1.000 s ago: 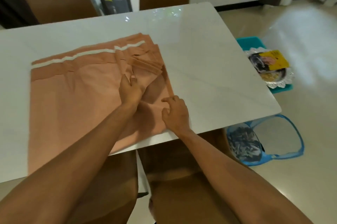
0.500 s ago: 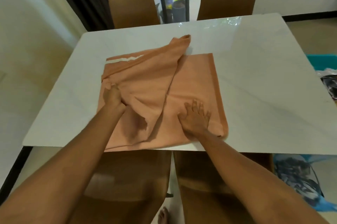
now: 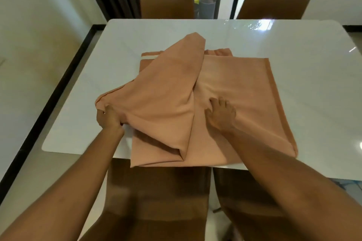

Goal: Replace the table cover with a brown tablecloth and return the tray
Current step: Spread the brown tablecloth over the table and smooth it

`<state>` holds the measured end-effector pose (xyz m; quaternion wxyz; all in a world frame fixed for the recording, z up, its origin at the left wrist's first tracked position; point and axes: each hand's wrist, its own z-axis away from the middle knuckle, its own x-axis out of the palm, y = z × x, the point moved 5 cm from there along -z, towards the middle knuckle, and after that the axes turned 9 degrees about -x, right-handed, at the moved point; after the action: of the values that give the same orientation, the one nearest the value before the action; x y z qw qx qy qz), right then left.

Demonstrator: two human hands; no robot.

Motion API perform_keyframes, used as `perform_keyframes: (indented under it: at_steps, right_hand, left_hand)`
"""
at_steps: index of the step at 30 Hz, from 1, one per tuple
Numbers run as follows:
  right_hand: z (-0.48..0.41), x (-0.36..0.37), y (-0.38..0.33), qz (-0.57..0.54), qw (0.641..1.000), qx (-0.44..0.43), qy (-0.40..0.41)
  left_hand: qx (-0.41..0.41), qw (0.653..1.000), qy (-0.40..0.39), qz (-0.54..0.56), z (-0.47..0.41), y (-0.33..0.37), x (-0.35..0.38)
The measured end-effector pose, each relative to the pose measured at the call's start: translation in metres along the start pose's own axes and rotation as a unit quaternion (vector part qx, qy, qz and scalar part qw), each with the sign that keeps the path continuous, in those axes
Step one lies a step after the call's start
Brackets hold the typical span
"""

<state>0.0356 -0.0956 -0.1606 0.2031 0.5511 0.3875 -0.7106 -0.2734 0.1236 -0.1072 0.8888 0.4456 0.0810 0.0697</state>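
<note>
Left grip [image 3: 109,119]: fingers curled, bunching tablecloth [image 3: 160,103] edge, forearm extended forward. Right grip [image 3: 221,116]: palm down, fingers spread flat, pressing; forearm angled inward from lower right.

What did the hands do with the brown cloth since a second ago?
The left hand took hold of the top layer of the brown tablecloth and pulled it out to the left, opening the fold. The right hand went flat, pressing the lower layer down. The cloth stays at the near edge of the white table, still mostly folded.
</note>
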Motion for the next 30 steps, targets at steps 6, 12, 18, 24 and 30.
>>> perform_keyframes:
  at_steps: [6,12,18,24,30]
  right_hand:
    - [-0.046,-0.010,-0.047,-0.059,0.984,-0.051,0.160]
    - [-0.110,0.002,-0.060,-0.064,0.992,-0.030,0.106]
    - [-0.139,0.030,-0.049,0.031,0.996,-0.004,0.079]
    - [-0.136,0.018,-0.005,0.045,0.997,-0.003,0.057]
    - [-0.112,-0.002,0.045,0.063,0.996,0.010,0.055]
  left_hand:
    - [0.150,0.937,0.247,-0.198,-0.013,0.009,-0.030]
    - [0.444,0.797,-0.116,-0.393,-0.008,0.019,0.090]
    - [0.485,0.583,-0.261,-0.598,-0.020,0.006,0.216]
    - [0.402,0.600,-0.191,-0.665,-0.054,-0.003,0.235]
    - [0.395,0.634,-0.137,-0.650,-0.086,-0.011,0.172]
